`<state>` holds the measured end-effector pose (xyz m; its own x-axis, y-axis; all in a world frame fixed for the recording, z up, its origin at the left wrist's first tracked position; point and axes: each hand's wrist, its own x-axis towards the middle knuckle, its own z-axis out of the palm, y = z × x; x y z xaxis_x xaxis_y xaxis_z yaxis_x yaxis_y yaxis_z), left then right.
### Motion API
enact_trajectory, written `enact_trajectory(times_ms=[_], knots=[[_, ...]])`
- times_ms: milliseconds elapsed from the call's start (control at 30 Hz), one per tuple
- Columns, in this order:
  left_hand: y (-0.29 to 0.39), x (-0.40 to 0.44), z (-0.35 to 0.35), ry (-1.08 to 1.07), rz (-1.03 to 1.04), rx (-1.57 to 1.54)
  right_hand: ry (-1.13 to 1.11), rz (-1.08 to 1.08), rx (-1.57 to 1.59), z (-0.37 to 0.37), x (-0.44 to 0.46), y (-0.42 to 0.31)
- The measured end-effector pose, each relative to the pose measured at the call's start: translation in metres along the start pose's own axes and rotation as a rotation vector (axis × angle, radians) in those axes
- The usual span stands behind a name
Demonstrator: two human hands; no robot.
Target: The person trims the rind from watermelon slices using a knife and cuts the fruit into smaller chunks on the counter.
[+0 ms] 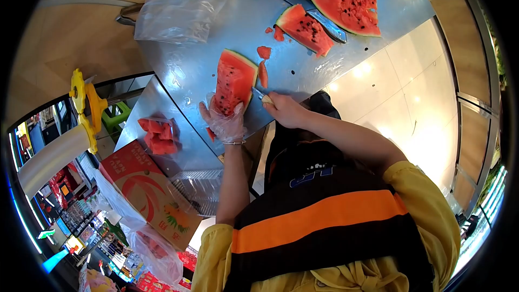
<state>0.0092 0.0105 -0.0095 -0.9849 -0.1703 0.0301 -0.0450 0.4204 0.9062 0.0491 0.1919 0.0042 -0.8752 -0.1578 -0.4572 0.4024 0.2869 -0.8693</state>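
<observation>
Left hand: clasped on melon, eleven o'clock
Right hand: clamped on knife
Box: eight o'clock, Chinese print, unclear

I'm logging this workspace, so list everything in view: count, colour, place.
Near melon: one, red, worktop's near side
Far melon pieces: three, red, worktop's far end
Scraps: several, red, on worktop
Knife: one, silver, beside near melon
Blade: one, silver, between far pieces
Worktop: one, grey, ahead
Bags: at least two, clear, left
Melon chunks: one pack, red, left
Containers: uncountable, clear, left
Carton: one, red-brown, left
Stool: one, green, left
Shop goods: uncountable, mixed, left
Apron: one, black-orange, on wearer
Left hand: one, clear-gloved, on near melon
Right hand: one, bare, holding knife
</observation>
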Motion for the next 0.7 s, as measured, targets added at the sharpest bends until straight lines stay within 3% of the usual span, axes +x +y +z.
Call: enact_trajectory(times_ms=[33,100,233,300,400,433,500,533,567,633,667,700], knots=[[-0.007,-0.002,-0.002,0.0,0.001,0.003,-0.001,-0.001,0.003,0.004,-0.005,0.005],[-0.01,-0.004,-0.005,0.014,0.144,0.34,-0.07,-0.063,-0.077,0.014,-0.018,0.015],[0.009,-0.014,0.007,0.115,0.092,0.453,-0.135,-0.027,-0.086,0.013,-0.017,0.016],[0.017,-0.017,0.012,0.12,0.031,0.659,-0.182,-0.019,-0.107,0.004,-0.019,0.015],[0.03,-0.019,0.02,0.122,-0.135,0.706,-0.234,-0.074,-0.172,-0.02,-0.024,0.023],[0.034,-0.017,0.015,0.126,-0.133,0.703,-0.24,-0.143,-0.224,-0.031,-0.025,0.022],[0.036,-0.004,-0.007,0.09,-0.018,0.426,-0.193,-0.065,-0.226,-0.054,-0.024,0.01],[0.021,0.017,-0.019,-0.01,0.009,-0.009,-0.249,-0.014,-0.256,-0.067,-0.021,0.002],[0.031,0.045,-0.035,-0.014,0.012,-0.008,-0.306,0.039,-0.283,-0.076,-0.018,-0.001],[0.074,0.092,-0.052,-0.648,0.685,0.835,-0.291,0.008,-0.288,-0.087,-0.013,0.0],[0.083,0.1,-0.041,-0.647,0.683,0.836,-0.314,0.019,-0.276,-0.093,-0.011,-0.005],[0.089,0.107,-0.028,-0.835,0.686,1.009,-0.335,0.028,-0.266,-0.097,-0.01,-0.01]])
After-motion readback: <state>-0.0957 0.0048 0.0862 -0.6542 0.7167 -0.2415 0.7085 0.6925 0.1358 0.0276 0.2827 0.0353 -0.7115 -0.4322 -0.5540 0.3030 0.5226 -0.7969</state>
